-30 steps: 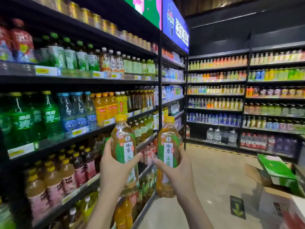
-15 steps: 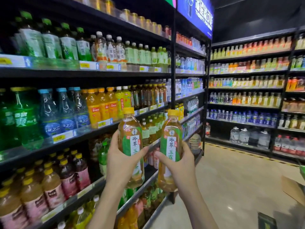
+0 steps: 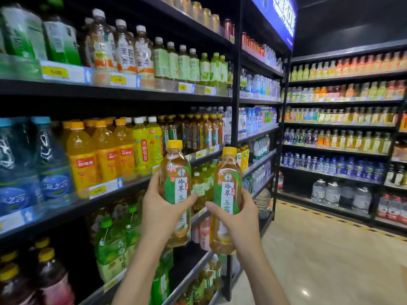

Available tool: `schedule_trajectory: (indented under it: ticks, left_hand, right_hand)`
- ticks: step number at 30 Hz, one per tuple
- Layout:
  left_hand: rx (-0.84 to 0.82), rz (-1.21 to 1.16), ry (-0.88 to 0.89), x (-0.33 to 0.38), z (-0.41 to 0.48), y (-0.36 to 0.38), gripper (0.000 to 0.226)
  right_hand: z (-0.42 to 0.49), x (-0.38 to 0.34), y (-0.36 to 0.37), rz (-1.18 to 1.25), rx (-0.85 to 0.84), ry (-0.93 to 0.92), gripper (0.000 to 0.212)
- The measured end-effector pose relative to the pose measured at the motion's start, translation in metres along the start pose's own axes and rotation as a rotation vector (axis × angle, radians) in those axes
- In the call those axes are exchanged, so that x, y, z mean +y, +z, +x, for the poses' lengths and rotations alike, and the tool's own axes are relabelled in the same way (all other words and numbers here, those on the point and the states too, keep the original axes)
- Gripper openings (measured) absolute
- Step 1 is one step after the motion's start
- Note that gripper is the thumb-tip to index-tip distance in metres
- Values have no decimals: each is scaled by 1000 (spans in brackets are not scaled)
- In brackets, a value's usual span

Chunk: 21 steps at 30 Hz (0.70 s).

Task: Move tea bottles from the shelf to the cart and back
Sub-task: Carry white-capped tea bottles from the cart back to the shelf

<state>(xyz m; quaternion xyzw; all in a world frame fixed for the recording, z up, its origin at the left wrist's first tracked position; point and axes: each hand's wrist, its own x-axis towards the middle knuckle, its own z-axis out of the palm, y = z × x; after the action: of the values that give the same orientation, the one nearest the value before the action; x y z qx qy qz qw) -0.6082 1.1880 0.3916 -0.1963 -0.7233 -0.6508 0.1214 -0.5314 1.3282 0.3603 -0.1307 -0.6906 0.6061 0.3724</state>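
I hold two tea bottles upright in front of the left shelving. Each has a yellow cap, amber tea and a green-and-white label. My left hand point(image 3: 161, 213) grips the left tea bottle point(image 3: 177, 172) around its middle. My right hand point(image 3: 239, 219) grips the right tea bottle point(image 3: 228, 179) the same way. Both bottles hover at the level of the shelf point(image 3: 141, 182) that carries orange and yellow drinks, a little out from its edge. The cart is not in view.
Black shelving packed with drink bottles runs along my left, with a black upright post point(image 3: 235, 89) just beyond the bottles. More stocked shelves point(image 3: 343, 150) line the far wall. Pale floor point(image 3: 319, 249) opens to the right.
The view has swung left and closer to the shelving, and the cardboard boxes at the right have dropped out of view. Both hands keep their bottles, now nearer the shelf.
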Motion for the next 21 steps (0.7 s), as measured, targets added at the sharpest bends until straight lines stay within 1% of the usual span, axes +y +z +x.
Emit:
schedule_trajectory:
  ticks: [1, 4, 6, 7, 13, 16, 19, 21]
  left_hand:
    - [-2, -4, 4, -2, 9, 5, 108]
    - [13, 22, -9, -9, 35, 19, 106]
    - [24, 39, -13, -15, 54, 29, 105]
    - [32, 44, -15, -19, 63, 35, 105]
    - [106, 90, -24, -33, 111, 73, 105]
    - [168, 113, -43, -41, 137, 97, 104]
    - [219, 138, -60, -45, 162, 121, 107]
    - [272, 152, -52, -49, 180, 136, 109]
  right_hand:
    - [12, 5, 3, 0, -1, -1, 77]
    - [46, 21, 14, -6, -31, 1, 75]
    - [69, 31, 20, 6, -43, 1, 86]
    - [80, 35, 22, 7, -55, 0, 88]
    - [153, 61, 26, 54, -137, -20, 69]
    - [198, 72, 26, 90, -199, -23, 67]
    - [245, 82, 28, 99, -257, -29, 74]
    - [275, 86, 29, 129, -305, -19, 74]
